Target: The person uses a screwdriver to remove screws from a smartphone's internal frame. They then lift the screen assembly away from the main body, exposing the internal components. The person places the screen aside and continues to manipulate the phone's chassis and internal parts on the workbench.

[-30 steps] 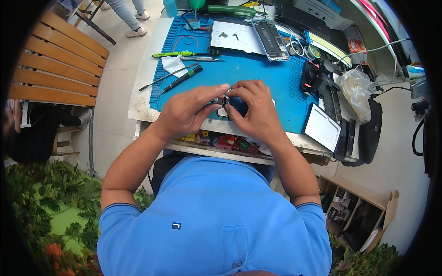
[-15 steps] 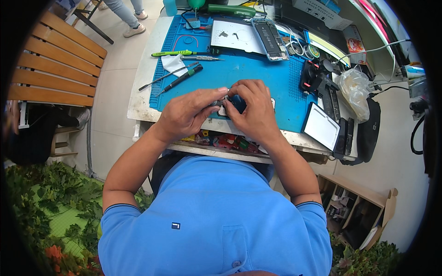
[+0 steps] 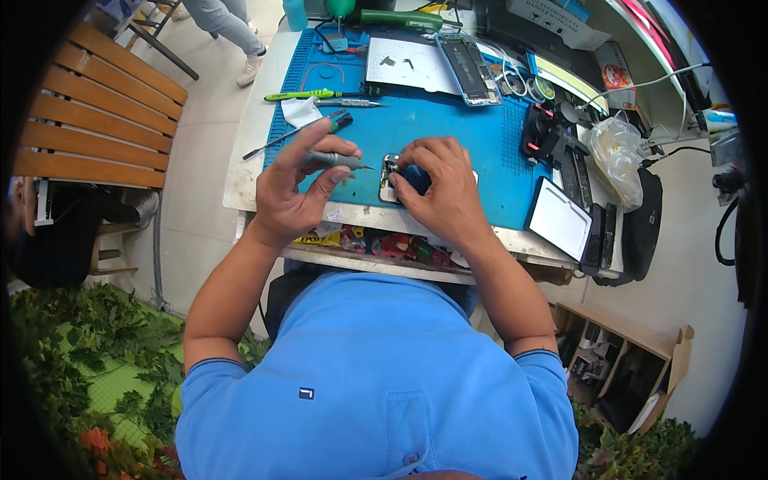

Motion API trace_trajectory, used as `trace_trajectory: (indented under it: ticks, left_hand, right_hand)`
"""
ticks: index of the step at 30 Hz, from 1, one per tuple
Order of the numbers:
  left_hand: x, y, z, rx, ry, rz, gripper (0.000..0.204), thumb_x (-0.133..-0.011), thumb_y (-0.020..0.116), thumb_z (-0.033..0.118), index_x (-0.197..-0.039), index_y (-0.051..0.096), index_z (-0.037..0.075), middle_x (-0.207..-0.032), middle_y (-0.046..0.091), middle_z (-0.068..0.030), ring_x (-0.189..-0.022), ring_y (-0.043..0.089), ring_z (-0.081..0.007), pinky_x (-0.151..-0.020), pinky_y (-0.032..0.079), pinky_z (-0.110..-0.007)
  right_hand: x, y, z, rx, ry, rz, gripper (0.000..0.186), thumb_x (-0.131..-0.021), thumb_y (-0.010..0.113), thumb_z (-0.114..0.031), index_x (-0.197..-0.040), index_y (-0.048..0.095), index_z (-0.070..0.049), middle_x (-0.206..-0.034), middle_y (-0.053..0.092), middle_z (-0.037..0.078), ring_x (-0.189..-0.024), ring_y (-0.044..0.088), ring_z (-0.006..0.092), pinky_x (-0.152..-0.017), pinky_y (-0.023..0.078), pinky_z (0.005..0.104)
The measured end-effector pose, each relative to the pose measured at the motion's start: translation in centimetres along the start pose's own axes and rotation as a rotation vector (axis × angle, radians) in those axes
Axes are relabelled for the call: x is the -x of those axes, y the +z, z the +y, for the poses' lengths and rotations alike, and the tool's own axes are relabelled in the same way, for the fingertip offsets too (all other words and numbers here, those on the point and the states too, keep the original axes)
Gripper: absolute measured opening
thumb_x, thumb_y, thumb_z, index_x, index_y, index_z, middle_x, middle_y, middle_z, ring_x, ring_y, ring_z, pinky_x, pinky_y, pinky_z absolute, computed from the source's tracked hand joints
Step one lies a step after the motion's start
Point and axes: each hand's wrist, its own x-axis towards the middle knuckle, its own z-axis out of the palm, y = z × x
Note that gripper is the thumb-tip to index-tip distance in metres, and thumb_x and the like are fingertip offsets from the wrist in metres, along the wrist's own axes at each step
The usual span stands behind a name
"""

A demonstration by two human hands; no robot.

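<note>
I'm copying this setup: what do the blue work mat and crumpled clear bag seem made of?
Blue work mat: probably silicone or rubber, matte, with an even colour and moulded-looking ridged edge. Crumpled clear bag: likely thin plastic film, glossy; it is translucent and its creases catch light.

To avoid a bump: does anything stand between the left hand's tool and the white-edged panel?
Nothing visible between the tool and the left end of the panel; only mat shows there. The right hand partly covers the panel.
</note>
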Motion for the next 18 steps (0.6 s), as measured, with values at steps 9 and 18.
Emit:
trace_trajectory:
  ticks: [9, 18]
  left_hand:
    - [-1.7, -1.4, 0.3, 0.079, -0.335, 0.082, 0.078, -0.113, 0.067, 0.009, -0.177, 0.023, 0.003, -0.125, 0.075, -0.0164, -0.107, 0.075, -0.0182, -0.097, 0.064, -0.034]
    - [-3.0, -2.2, -1.0, 0.283, -0.451, 0.120, 0.075, -0.112, 0.068, 0.006, -0.174, 0.026, -0.001, -0.125, 0.074, -0.0166, -0.108, 0.076, -0.0205, -0.095, 0.065, -0.035]
  right_hand:
    - [0.3, -0.1, 0.3, -0.044, 0.004, 0.001, 0.016, -0.091, 0.084, -0.016, -0.103, 0.079, -0.007, -0.116, 0.075, 0.009, -0.121, 0.063, 0.0313, -0.107, 0.046, 0.0485]
    - [0.3, -0.3, 0.5, -0.050, -0.028, 0.004, 0.017, -0.091, 0.084, -0.015, -0.103, 0.078, -0.006, -0.117, 0.074, 0.011, -0.121, 0.063, 0.0329, -0.108, 0.045, 0.0499]
